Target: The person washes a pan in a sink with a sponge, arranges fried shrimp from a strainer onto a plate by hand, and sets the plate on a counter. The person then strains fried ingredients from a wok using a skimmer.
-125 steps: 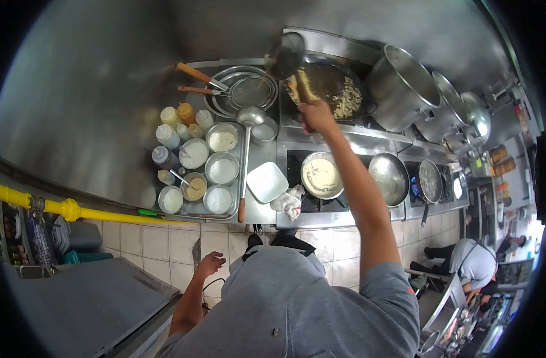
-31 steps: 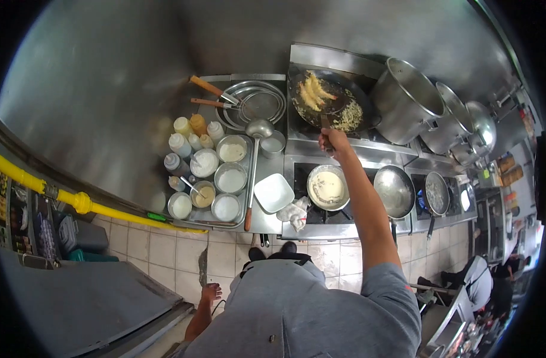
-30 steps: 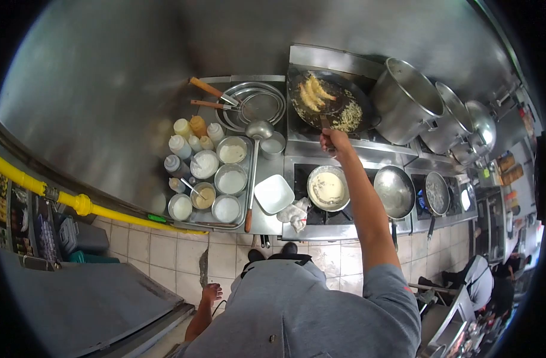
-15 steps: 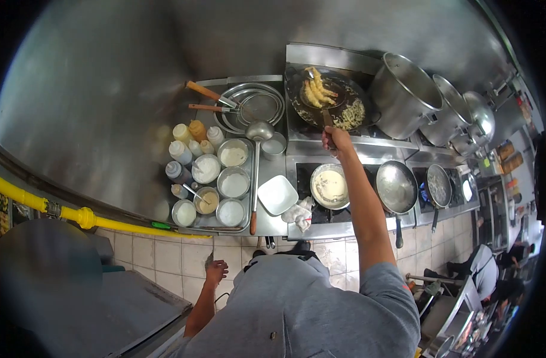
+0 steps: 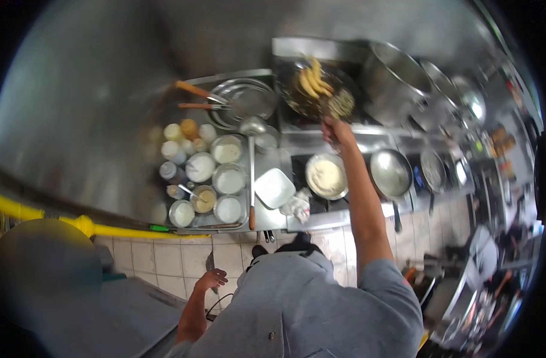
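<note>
My right hand (image 5: 337,131) is closed around the brown handle of a utensil, whose far end reaches into a dark wok (image 5: 291,98) on the back burner. Blur hides the utensil's head. Several golden battered pieces, like fried shrimp (image 5: 313,80), sit above the oil there. Loose bits of fried batter (image 5: 342,102) float at the wok's right side. Below my right forearm's left edge stands a pan of pale batter (image 5: 326,176). My left hand (image 5: 213,278) hangs low over the tiled floor, fingers apart, holding nothing.
Left of the stove, a metal tray (image 5: 247,209) holds tubs and squeeze bottles. A long ladle (image 5: 252,173) lies beside it, near a white square bowl (image 5: 274,188) and a cloth (image 5: 297,206). Tall pots (image 5: 392,74) and a frying pan (image 5: 391,173) stand rightward.
The whole view has shifted slightly and blurred with camera motion. My right hand still grips the handle over the wok's near edge. My left hand remains low and apart from the counter.
</note>
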The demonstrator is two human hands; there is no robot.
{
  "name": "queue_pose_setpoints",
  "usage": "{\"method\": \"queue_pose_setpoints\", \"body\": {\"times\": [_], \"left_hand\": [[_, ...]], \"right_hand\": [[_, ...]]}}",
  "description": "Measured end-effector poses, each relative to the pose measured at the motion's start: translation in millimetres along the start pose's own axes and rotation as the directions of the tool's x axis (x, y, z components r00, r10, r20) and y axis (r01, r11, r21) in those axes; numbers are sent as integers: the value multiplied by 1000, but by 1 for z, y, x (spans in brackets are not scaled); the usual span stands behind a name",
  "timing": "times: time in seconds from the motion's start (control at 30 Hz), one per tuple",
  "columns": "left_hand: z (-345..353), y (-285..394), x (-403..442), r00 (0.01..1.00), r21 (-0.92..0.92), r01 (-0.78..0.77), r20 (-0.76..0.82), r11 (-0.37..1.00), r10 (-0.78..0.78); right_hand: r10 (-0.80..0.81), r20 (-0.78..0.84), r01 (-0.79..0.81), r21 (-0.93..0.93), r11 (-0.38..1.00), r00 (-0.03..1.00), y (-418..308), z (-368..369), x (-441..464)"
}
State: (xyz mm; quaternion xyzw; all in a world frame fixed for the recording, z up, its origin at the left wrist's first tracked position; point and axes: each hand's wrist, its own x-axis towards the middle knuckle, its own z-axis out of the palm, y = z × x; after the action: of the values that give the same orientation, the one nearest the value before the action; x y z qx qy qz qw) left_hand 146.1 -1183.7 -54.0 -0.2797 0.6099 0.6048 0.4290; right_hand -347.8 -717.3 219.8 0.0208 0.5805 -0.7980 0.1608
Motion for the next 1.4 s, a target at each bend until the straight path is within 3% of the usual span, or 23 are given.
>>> {"method": "queue_pose_setpoints", "body": {"times": [0.03, 0.1, 0.13, 0.17, 0.3, 0.37, 0.4, 0.47, 0.6, 0.7, 0.77, 0.9, 0.97, 1.03, 1.07, 1.1, 1.17, 1.27, 1.37, 1.4], "left_hand": [[-5, 9, 4, 998, 6, 16, 65, 1000, -16], [4, 28, -9, 984, 52, 36, 171, 998, -45], [14, 33, -12, 998, 33, 15, 63, 999, -18], [24, 32, -18, 998, 1, -13, -59, 1000, 13], [73, 25, -11, 994, 102, -23, -102, 995, 33], [101, 7, -11, 950, -68, -99, -303, 993, 74], [115, -7, -6, 950, -71, -101, -304, 992, 75], [147, -25, 0, 929, -306, -184, -365, 934, 63], [228, -38, -13, 927, -263, -70, -373, 962, -35], [264, -42, -17, 920, -428, -155, -390, 891, -27], [286, -28, -24, 905, -394, -239, -422, 887, 56], [343, 29, -48, 819, -360, -365, -563, 859, 112], [368, 46, -55, 810, -395, -441, -563, 806, 168], [392, 51, -57, 829, -369, -403, -535, 837, 164], [398, 55, -52, 826, -365, -380, -547, 850, 134], [404, 59, -46, 859, -325, -337, -490, 884, 147], [421, 54, -49, 872, -361, -345, -466, 866, 152], [428, 70, -60, 904, -244, -265, -401, 933, 152], [440, 105, -66, 893, -179, -307, -394, 935, 218], [442, 118, -67, 868, -182, -351, -430, 919, 246]], "right_hand": [[69, -99, -61, 81, 995, 993, -3, 6, -5], [-28, -206, 34, 22, 999, 978, -21, 32, -37], [-20, -258, 30, 34, 999, 966, -25, 35, -42], [8, -232, 13, 88, 996, 973, -24, 29, -35], [36, -190, -30, 37, 999, 981, -36, 0, -16], [10, -140, -5, 42, 999, 990, -36, -9, -22], [4, -156, 8, 76, 997, 988, -28, -16, -19], [2, -121, 4, 45, 999, 993, -23, -34, -13], [53, -21, -50, 107, 993, 998, -33, -64, -26], [20, 16, -19, -52, 998, 1000, -12, -78, -20], [26, 76, -18, -110, 994, 997, -14, -89, -14], [64, 76, -63, -19, 998, 995, -17, -86, -24], [64, 148, -46, -123, 991, 987, -7, -94, -16], [84, 32, -80, -112, 991, 996, -43, -84, -51], [112, 72, -116, 55, 992, 991, -33, -90, -43], [97, 122, -109, 100, 989, 988, -27, -94, -38], [57, 165, -59, 7, 998, 985, -21, -103, -30], [97, 158, -101, 22, 995, 983, -32, -108, -33], [122, 144, -130, 50, 990, 982, -37, -114, -59], [55, 183, -46, -55, 997, 982, -31, -115, -70]]}}
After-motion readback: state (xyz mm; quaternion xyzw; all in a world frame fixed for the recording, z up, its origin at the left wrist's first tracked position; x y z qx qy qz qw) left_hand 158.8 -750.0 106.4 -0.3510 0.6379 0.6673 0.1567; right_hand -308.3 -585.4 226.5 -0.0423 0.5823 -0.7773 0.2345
